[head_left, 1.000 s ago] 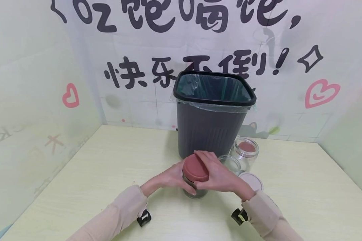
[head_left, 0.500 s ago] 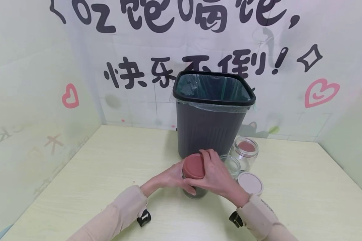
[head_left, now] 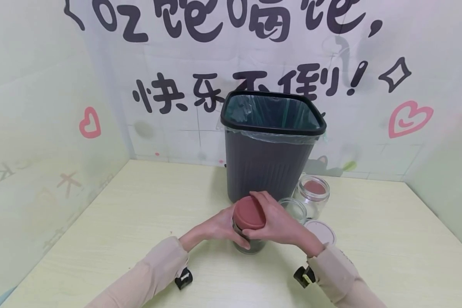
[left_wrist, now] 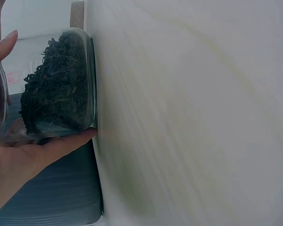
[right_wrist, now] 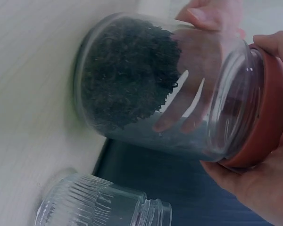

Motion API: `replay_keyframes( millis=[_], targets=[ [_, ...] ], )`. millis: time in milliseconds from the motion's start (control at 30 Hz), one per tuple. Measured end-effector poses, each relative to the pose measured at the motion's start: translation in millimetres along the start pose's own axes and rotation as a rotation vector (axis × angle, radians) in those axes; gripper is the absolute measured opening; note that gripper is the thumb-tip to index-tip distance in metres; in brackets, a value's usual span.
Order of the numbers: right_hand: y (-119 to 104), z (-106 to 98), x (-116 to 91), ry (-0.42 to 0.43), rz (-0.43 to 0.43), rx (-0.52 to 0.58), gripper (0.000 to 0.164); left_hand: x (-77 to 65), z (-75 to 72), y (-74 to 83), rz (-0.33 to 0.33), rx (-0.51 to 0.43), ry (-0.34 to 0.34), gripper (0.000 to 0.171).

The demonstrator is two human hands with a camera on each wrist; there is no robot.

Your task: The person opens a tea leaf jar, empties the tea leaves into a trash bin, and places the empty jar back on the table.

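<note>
Before the bin, a clear glass jar (head_left: pixel 251 248) stands upright on the table. Dark, curly dried leaves (right_wrist: pixel 127 70), resembling loose tea, fill its lower part in both wrist views. A reddish-brown lid (head_left: pixel 249 212) sits on the jar's mouth. My left hand (head_left: pixel 219 224) holds the jar's body from the left, its fingers showing through the glass in the right wrist view. With thumb and fingers on opposite sides of the rim, my right hand (head_left: pixel 280 222) grips the lid. Whether the lid is tight on its thread I cannot tell.
A dark grey bin (head_left: pixel 267 167) with a clear liner stands behind the jar. To the right are an open ribbed glass jar (head_left: pixel 295 210), another open glass jar (head_left: pixel 312 203) with something reddish inside or behind it, and a pale round lid (head_left: pixel 321 233).
My right hand turned round the lid, its wrist swinging toward me, then swung back to about where it was. The left hand and the jar have stayed in place.
</note>
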State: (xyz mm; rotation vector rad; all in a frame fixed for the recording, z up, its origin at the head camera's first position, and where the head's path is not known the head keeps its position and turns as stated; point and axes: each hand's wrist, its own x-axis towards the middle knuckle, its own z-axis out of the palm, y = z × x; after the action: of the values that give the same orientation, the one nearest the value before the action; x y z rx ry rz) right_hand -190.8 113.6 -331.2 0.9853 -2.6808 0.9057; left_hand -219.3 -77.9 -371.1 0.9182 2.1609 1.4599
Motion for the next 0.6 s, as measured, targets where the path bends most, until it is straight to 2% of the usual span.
replay_keyframes(
  millis=[200, 467, 600],
  targets=[
    [4, -5, 2, -0.008, 0.026, 0.037, 0.074, 0.9, 0.0, 0.1, 0.008, 0.02, 0.013, 0.094],
    [7, -21, -6, 0.004, 0.152, 0.021, 0.074, 2.7, 1.7, -0.8, -0.049, 0.085, 0.062, 0.089],
    [9, -34, -16, -0.006, 0.209, 0.01, 0.072, 3.1, 3.0, -0.4, -0.046, 0.087, 0.084, 0.09]
  ],
)
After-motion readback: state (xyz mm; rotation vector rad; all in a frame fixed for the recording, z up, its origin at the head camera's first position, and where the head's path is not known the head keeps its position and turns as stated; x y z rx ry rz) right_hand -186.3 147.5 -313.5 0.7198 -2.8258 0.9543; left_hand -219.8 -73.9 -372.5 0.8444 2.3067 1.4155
